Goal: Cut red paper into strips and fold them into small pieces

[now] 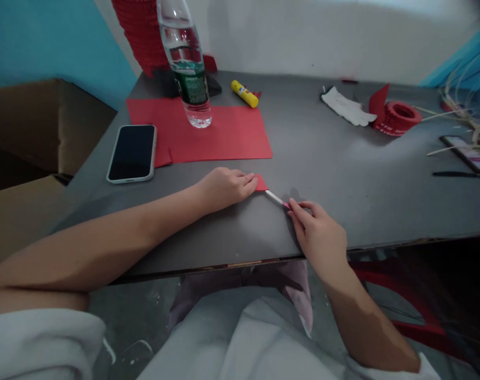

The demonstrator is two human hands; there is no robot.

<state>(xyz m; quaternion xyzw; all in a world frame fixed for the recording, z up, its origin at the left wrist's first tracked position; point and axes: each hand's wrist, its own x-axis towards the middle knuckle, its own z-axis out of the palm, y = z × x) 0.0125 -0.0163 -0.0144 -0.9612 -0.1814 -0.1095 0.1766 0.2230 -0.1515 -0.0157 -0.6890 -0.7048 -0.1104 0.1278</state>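
My left hand (229, 186) rests low over the table, its fingers closed together on a small piece of red paper (261, 183). Most of that piece is hidden beneath the fingertips. My right hand (318, 228) pinches a slim stick-like tool (274, 197), pale along its length and pink near my fingers. Its far tip meets the lower right corner of the red piece; whether it is a knife blade or a plain stick I cannot make out.
Behind my left hand lie red paper sheets (227, 137) with a water bottle (192, 89) standing on them. A phone (132, 153) overlaps their left end. Further back are a yellow glue stick (244, 94), a white glove (346, 107) and a red roll (400, 117).
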